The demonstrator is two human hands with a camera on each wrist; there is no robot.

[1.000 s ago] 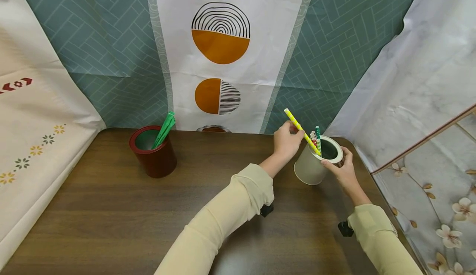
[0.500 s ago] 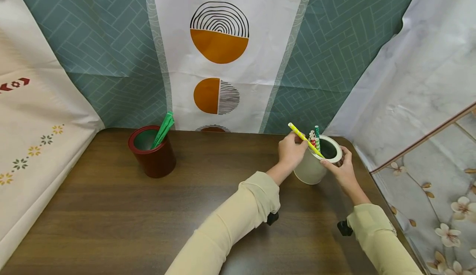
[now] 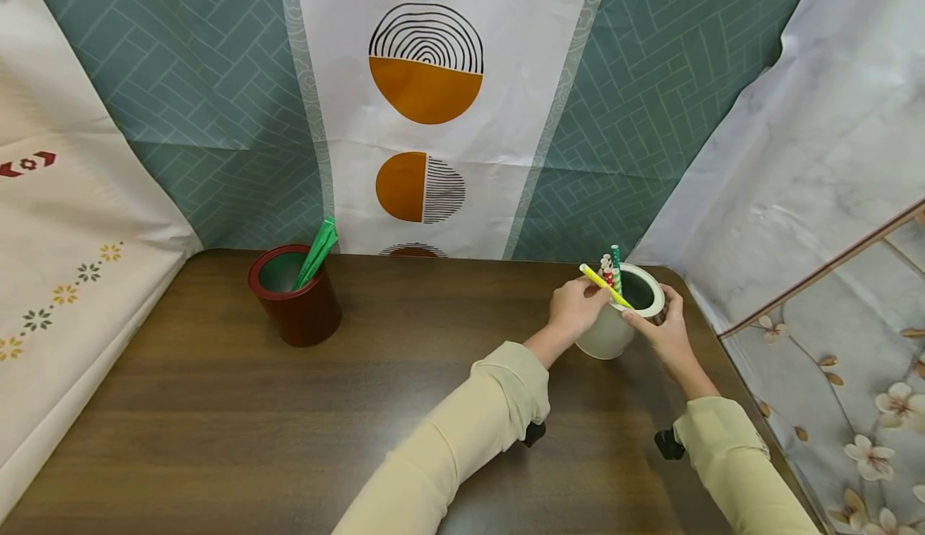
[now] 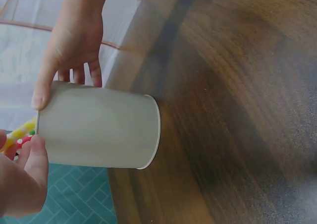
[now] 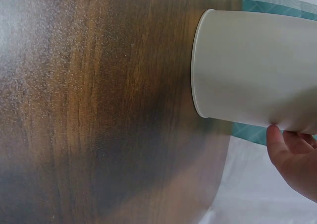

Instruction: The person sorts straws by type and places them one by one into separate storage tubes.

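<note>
My left hand (image 3: 574, 310) pinches a yellow paper straw with pale dots (image 3: 592, 275), which slants down into the cream cup (image 3: 605, 338). Its lower end is hidden inside. In the left wrist view the fingers of my left hand (image 4: 27, 179) are right at the cup's rim. A green patterned straw (image 3: 616, 260) and a red one with white dots (image 3: 607, 275) stand in the same cup. My right hand (image 3: 668, 332) grips the cup's rim from the right, thumb in front. In the right wrist view fingers of the right hand (image 5: 294, 157) touch the cup's side (image 5: 252, 68).
A dark red cup (image 3: 303, 314) stands at the back left of the brown wooden table (image 3: 217, 422), with a bundle of green strips or straws (image 3: 318, 254) leaning in it. Patterned cloth (image 3: 433, 141) hangs right behind the table's back edge.
My left hand has moved right and down to the cup's rim, and the yellow straw has tilted flatter and slid further into the cup. The right hand has kept its hold.
</note>
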